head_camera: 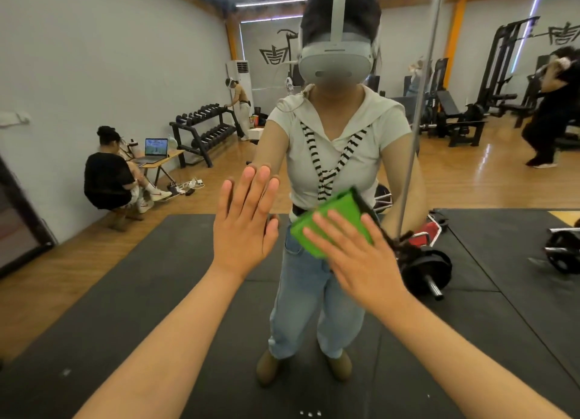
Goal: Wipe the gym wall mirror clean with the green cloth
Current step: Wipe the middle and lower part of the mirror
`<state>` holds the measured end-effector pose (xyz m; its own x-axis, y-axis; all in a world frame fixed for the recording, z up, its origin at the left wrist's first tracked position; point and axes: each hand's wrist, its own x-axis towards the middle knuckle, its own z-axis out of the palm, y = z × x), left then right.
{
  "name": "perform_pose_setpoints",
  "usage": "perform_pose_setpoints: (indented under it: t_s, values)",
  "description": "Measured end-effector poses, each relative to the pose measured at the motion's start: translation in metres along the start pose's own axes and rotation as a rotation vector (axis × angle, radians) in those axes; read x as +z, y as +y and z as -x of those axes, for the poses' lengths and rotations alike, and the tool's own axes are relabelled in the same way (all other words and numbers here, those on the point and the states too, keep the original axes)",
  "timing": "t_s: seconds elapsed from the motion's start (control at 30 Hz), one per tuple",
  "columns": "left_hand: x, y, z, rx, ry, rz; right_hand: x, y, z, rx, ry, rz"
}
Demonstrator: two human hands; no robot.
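The gym wall mirror [141, 57] fills the whole view, and I stand right in front of it. My left hand [244, 224] lies flat against the glass with straight fingers, its reflected fingertips meeting it. My right hand [351, 255] presses a folded green cloth [332, 217] flat onto the mirror with straight, spread fingers. The cloth sits at about waist height of my reflection, just right of my left hand. A vertical seam [417, 120] between mirror panels runs down right of the cloth.
The mirror reflects the room behind me: black floor mats, a barbell with plates [426, 268] at right, a dumbbell rack [204, 126], weight machines [464, 117], and other people, one crouching by a laptop [110, 180].
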<state>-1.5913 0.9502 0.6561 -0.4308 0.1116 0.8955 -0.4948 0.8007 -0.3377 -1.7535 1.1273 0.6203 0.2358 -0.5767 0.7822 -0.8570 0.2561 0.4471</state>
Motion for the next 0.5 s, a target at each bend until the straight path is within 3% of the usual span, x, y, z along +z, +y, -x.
perform_pose_setpoints:
  t_s: [0.13,0.33,0.5]
  values:
    - [-0.001,0.000,0.000,0.008,0.003,-0.005,-0.003,0.001,-0.023,0.112,0.085,-0.072]
    - [-0.003,0.000,-0.001,0.002,-0.018,-0.025,0.023,-0.033,0.038,-0.097,-0.129,0.025]
    - [-0.022,0.010,-0.005,-0.056,-0.103,0.060,0.011,-0.030,0.030,-0.063,-0.179,-0.061]
